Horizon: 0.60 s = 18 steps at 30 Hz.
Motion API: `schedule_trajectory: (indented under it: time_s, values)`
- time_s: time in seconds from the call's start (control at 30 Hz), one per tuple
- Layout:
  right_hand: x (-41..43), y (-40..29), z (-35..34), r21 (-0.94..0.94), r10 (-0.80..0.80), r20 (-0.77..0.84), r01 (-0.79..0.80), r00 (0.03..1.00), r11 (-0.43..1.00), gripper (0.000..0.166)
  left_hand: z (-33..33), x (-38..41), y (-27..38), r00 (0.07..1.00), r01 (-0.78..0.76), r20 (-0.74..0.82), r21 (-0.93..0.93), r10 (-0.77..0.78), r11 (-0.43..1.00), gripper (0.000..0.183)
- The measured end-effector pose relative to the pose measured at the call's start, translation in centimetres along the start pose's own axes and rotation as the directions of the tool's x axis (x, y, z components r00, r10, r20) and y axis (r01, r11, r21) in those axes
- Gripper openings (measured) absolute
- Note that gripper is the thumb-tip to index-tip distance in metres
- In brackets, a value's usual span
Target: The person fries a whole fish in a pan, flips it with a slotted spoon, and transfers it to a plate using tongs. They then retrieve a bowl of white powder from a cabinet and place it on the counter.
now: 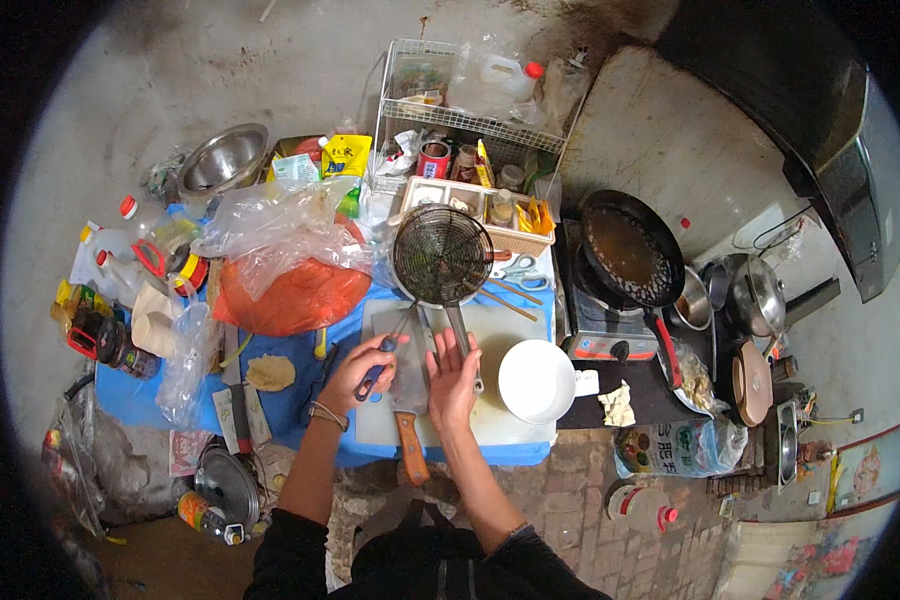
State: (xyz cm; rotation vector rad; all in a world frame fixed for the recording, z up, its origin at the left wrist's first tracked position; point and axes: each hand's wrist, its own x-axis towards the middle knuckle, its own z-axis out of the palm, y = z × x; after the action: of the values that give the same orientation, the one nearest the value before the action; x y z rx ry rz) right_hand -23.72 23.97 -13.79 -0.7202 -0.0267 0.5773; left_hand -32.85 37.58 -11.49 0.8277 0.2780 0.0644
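My left hand (364,367) is closed round the dark blue handle of a thin tool whose slim metal shaft points up toward the strainer. Palm up and fingers spread, my right hand (452,375) lies along the metal handle of a round wire strainer (442,255); whether it bears the handle's weight I cannot tell. The strainer rests over a pot or bowl, mostly hidden, with dark green bits in its mesh. Beneath my hands, a cleaver (410,382) with a wooden handle lies on a white cutting board (375,431). A white bowl (536,381) stands right of my right hand.
At the right, a wok (634,251) holding brownish liquid sits on a portable stove (611,334). Scissors (529,274) and chopsticks (506,304) lie beyond the board. A red plastic bag (292,296), dough (271,373) and several bottles crowd the left. Behind stands a wire rack (472,116).
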Motion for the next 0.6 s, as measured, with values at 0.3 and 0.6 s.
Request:
schedule_trajectory:
  time_s: [0.3, 0.6]
  values:
    - [0.0, 0.7, -0.2, 0.046, 0.124, -0.032, -0.123, 0.992, 0.991, 0.046, -0.8, 0.1, -0.2, 1.000, -0.005, 0.030, 0.003, 0.005, 1.000, 0.040]
    - [-9.6, -7.0, -4.5, -0.357, 0.513, 0.020, -0.473, 0.858, 0.806, 0.016, -0.1, -1.5, 0.4, 0.980, -0.035, -0.165, 0.418, 0.114, 0.908, 0.051]
